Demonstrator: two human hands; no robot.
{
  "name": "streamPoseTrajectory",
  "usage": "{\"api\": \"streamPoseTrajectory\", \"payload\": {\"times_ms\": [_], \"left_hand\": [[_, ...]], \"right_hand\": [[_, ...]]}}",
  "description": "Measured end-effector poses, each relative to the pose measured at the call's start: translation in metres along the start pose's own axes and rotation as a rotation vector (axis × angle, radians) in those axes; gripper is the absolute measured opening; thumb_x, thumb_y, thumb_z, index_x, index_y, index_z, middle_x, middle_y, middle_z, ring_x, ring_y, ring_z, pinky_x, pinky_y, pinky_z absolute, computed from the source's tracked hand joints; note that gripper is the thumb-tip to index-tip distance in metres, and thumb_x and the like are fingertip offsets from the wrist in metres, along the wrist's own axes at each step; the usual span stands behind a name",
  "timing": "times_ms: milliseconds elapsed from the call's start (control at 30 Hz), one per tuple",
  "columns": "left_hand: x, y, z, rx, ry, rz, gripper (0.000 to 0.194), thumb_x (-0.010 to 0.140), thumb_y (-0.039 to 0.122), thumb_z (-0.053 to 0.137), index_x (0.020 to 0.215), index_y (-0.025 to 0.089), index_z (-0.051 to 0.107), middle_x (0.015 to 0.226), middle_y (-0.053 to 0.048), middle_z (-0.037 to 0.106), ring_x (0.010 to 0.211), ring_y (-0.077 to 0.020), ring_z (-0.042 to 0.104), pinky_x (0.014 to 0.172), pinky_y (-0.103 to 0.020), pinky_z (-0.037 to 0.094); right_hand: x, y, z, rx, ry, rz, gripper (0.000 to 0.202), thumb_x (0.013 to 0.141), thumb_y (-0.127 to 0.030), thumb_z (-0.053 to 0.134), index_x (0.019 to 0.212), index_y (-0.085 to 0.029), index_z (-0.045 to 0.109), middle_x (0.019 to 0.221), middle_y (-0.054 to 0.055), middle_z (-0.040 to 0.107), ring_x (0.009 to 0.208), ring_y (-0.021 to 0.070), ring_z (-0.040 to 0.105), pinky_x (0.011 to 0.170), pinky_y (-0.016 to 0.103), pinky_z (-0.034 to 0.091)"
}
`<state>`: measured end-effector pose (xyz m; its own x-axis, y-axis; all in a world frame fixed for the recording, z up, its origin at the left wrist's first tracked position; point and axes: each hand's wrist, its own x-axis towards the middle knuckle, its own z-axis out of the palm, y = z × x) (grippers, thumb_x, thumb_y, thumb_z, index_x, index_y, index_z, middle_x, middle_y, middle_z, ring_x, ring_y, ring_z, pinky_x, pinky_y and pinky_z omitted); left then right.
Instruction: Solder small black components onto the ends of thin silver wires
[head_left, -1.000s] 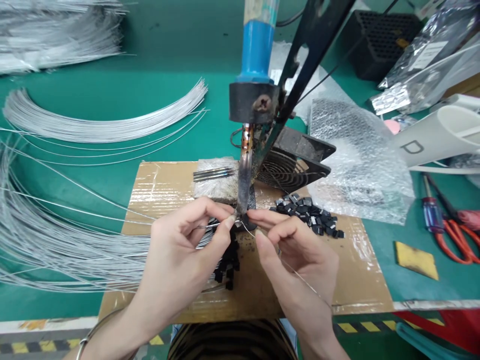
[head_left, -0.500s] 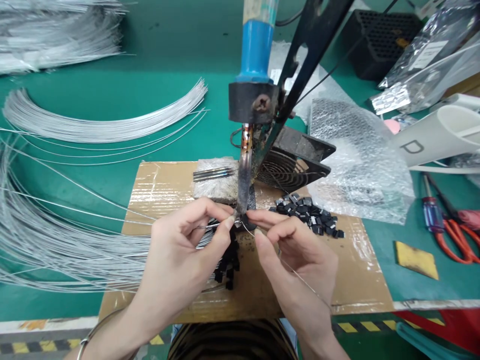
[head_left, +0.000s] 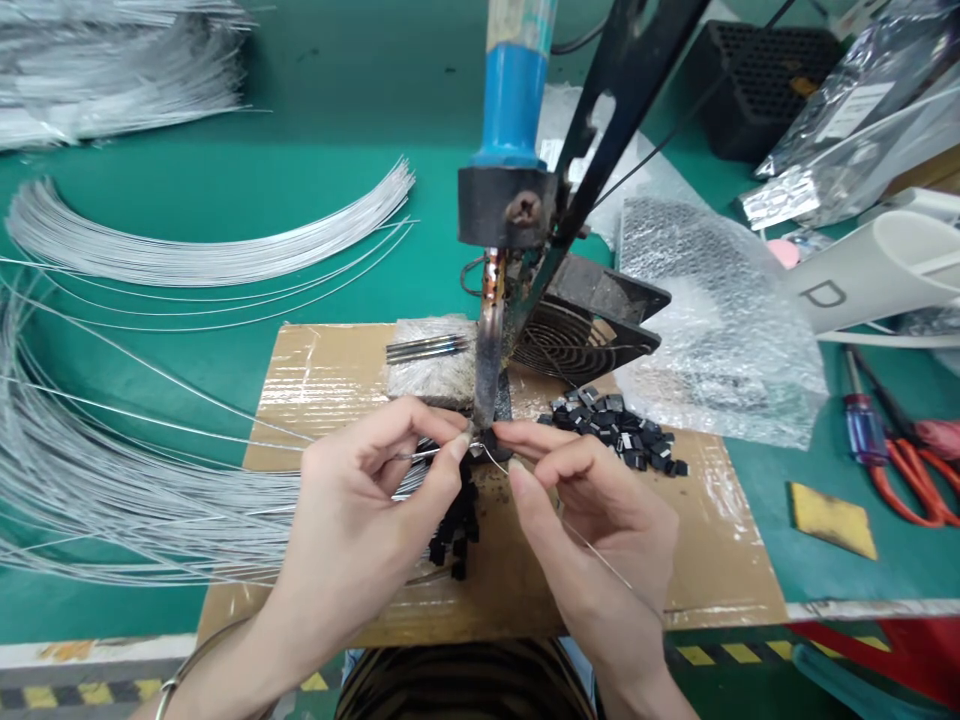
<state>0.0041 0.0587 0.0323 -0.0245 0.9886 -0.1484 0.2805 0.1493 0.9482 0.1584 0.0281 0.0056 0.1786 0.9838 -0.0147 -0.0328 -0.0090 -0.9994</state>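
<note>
A soldering iron with a blue handle (head_left: 514,105) hangs in a clamp, its dark tip (head_left: 487,375) pointing down between my fingertips. My left hand (head_left: 367,515) is closed, thumb and index finger pinching the end of a thin grey wire (head_left: 424,454) right by the tip. A small metallic piece lies at those fingertips, too small to make out. My right hand (head_left: 604,515) is closed on a thin strand of solder wire (head_left: 600,553), which curves up to the same spot. Its index fingertip rests beside a small black part under the iron.
Loose black connectors (head_left: 619,430) lie on the cardboard (head_left: 720,560), right of the iron. Black-ended grey wires (head_left: 187,510) spread left, below a bundle (head_left: 225,255). Behind are a fan (head_left: 592,340) and bubble wrap (head_left: 720,330). At right are a yellow sponge (head_left: 832,520) and orange-handled pliers (head_left: 904,480).
Almost nothing differs. Both hands hold the same pinch under the iron tip, with only a very slight shift.
</note>
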Motion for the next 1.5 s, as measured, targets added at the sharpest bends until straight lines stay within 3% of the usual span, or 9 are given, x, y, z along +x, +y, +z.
{"api": "streamPoseTrajectory", "payload": {"times_ms": [500, 833, 1500], "left_hand": [[-0.0005, 0.0000, 0.0001, 0.000, -0.019, 0.006, 0.009, 0.087, 0.016, 0.073, 0.080, 0.021, 0.074, 0.086, 0.001, 0.079, 0.075, -0.0110, 0.072, 0.067, -0.016, 0.055], [-0.0003, -0.0032, -0.0009, 0.007, -0.016, 0.019, 0.010, 0.087, 0.016, 0.073, 0.079, 0.022, 0.074, 0.084, 0.002, 0.079, 0.073, -0.0108, 0.071, 0.064, -0.016, 0.053], [0.0029, 0.0012, 0.0013, 0.015, -0.005, 0.030, 0.010, 0.083, 0.015, 0.072, 0.075, 0.020, 0.073, 0.079, 0.002, 0.078, 0.071, -0.0101, 0.071, 0.065, -0.014, 0.054]], "right_hand": [[0.0002, 0.0016, 0.0005, 0.005, -0.007, 0.000, 0.020, 0.094, -0.013, 0.072, 0.078, -0.024, 0.066, 0.113, 0.005, 0.082, 0.111, 0.0212, 0.077, 0.098, 0.033, 0.058], [-0.0033, 0.0084, -0.0001, -0.002, -0.015, -0.040, 0.020, 0.096, -0.011, 0.071, 0.082, -0.025, 0.067, 0.115, -0.001, 0.081, 0.113, 0.0138, 0.075, 0.100, 0.023, 0.056], [-0.0038, 0.0089, -0.0003, -0.048, -0.002, -0.084, 0.021, 0.095, -0.010, 0.071, 0.081, -0.025, 0.066, 0.113, -0.003, 0.082, 0.111, 0.0113, 0.076, 0.100, 0.020, 0.055]]}}
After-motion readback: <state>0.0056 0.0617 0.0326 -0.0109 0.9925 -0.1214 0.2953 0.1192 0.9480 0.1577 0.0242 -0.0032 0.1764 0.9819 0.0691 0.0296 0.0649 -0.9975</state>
